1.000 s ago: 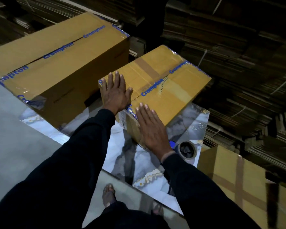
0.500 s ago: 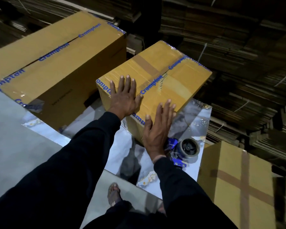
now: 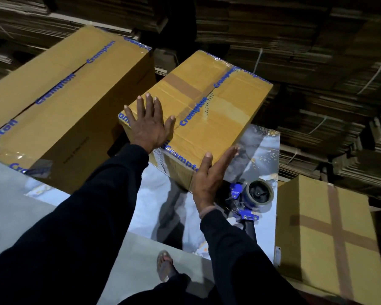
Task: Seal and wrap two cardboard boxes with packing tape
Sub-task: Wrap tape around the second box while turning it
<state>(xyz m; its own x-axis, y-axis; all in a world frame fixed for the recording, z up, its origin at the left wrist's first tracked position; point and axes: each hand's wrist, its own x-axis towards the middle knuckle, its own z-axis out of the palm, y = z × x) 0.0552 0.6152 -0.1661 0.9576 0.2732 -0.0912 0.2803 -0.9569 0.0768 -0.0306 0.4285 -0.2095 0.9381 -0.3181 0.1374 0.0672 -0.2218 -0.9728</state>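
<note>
Writing: blue "Crompton" lettering is printed on the tape of both brown boxes; on the small box [image 3: 209, 111] it runs along the centre seam and the near edges, and on the large box [image 3: 59, 102] along its top seam and corners.
Small box: brown corrugated card, rectangular, glossy with clear tape, with a darker plain brown tape band crossing the top; it sits on the marble-patterned table [image 3: 264, 146], just right of the large box.
Large box: same brown card, long and taller; its top seam shows a dark slit between the flaps.
Left hand [image 3: 149, 126]: flat, fingers spread and straight, palm pressed on the near left corner of the small box's top; gripping nothing.
Right hand [image 3: 209, 179]: fingers straight and together, laid against the small box's near right side at the corner; gripping nothing.
Tape dispenser [image 3: 250, 200]: blue metal frame with a brown roll of tape, lying on the table just right of the right wrist; small print on it is unreadable.
Third box [image 3: 330, 234]: plain card with a brown tape cross, at the right beside the table.
Background: stacks of flattened cardboard tied with white string.
</note>
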